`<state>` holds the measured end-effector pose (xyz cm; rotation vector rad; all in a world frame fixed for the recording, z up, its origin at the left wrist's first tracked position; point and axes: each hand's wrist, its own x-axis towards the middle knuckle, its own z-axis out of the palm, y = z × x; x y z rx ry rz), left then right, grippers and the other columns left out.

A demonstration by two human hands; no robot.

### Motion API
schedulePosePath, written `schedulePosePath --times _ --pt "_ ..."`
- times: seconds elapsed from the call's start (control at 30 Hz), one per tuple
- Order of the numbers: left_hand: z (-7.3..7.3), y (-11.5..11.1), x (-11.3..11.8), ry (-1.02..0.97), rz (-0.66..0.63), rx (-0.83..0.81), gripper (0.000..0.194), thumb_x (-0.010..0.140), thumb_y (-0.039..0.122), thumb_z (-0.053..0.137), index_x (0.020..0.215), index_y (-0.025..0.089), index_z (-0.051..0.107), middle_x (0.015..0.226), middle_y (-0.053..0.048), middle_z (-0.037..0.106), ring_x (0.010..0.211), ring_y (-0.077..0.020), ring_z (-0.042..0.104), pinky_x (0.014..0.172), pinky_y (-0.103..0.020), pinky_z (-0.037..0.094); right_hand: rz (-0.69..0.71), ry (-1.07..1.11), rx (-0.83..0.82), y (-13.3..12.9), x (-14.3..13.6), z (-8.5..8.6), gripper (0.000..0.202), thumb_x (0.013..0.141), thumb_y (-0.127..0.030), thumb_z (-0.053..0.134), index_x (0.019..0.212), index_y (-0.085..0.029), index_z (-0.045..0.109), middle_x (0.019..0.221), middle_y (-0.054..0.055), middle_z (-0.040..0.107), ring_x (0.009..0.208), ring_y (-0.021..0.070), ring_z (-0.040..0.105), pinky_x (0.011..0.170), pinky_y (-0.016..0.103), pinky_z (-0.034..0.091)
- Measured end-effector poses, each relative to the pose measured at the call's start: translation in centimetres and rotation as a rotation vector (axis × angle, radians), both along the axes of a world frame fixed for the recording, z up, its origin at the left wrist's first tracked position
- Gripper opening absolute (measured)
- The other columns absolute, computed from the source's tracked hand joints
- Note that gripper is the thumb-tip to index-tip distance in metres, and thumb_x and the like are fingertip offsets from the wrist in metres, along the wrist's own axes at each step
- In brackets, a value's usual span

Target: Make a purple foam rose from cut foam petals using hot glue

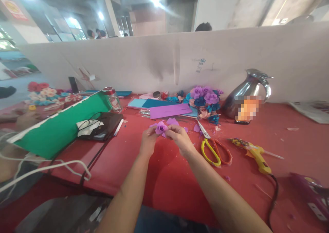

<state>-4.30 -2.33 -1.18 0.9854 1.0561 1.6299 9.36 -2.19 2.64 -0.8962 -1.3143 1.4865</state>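
Between my two hands is a small purple paper flower (161,127), raised a little over the red table. My left hand (149,139) pinches its left side, and my right hand (179,137) grips its right edge with thumb and fingers. Loose purple paper petals (172,121) lie just behind the hands. Beyond them a strip of purple paper (168,111) rests on blue sheets (138,103). To the right of my right hand lie scissors (211,150) with one yellow and one red handle. A yellow glue gun (254,154) is farther right.
Finished paper flowers (205,97) are heaped at the back, near a steel jug (244,92) and a phone (246,111). A green divider (69,126), glasses on a dark case (102,123) and a glass jar (113,101) stand left. A co-worker's hand (28,120) shows beyond the divider.
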Motion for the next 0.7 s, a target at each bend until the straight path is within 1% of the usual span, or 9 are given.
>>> schedulePosePath --times 0.1,0.27,0.5,0.6,0.7 --pt "0.03 0.02 0.02 -0.009 0.005 0.021 0.018 0.058 0.024 0.08 0.074 0.017 0.076 0.068 0.0 0.068 0.066 -0.0144 0.057 0.07 -0.029 0.046 0.012 0.017 0.001 0.03 0.03 -0.1 0.013 0.065 -0.03 0.061 0.061 -0.019 0.057 0.06 -0.002 0.055 0.059 0.0119 0.043 0.061 0.027 0.033" --pt "-0.31 0.12 -0.14 0.0 0.009 0.039 0.017 0.059 0.025 0.079 0.073 0.018 0.075 0.068 -0.001 0.068 0.065 -0.0145 0.057 0.068 -0.029 0.047 0.02 -0.01 0.009 -0.04 0.01 0.04 0.017 0.065 -0.034 0.063 0.058 -0.019 0.058 0.059 -0.002 0.055 0.061 0.0125 0.044 0.062 0.027 0.033" --pt "-0.79 0.17 -0.29 -0.029 0.033 0.061 0.02 0.058 0.023 0.08 0.077 0.02 0.075 0.082 -0.001 0.071 0.077 -0.016 0.061 0.077 -0.029 0.048 0.0 0.038 -0.026 -0.15 -0.22 0.2 0.011 0.06 -0.029 0.065 0.061 -0.018 0.061 0.059 -0.003 0.054 0.058 0.0106 0.04 0.06 0.026 0.03" --pt "-0.79 0.16 -0.3 -0.028 0.032 0.063 0.022 0.058 0.023 0.08 0.079 0.02 0.075 0.084 -0.002 0.071 0.079 -0.0164 0.062 0.079 -0.03 0.048 -0.013 0.052 -0.059 -0.23 -0.17 0.38 0.01 0.059 -0.028 0.064 0.062 -0.018 0.061 0.059 -0.003 0.056 0.058 0.0108 0.042 0.061 0.026 0.03" --pt "-0.63 0.14 -0.25 -0.02 0.049 0.059 0.022 0.057 0.025 0.081 0.078 0.019 0.075 0.082 -0.003 0.071 0.077 -0.0171 0.061 0.077 -0.031 0.049 -0.032 0.038 -0.084 -0.25 -0.15 0.37 0.012 0.06 -0.03 0.063 0.061 -0.018 0.06 0.059 -0.003 0.057 0.059 0.0114 0.044 0.061 0.027 0.03"
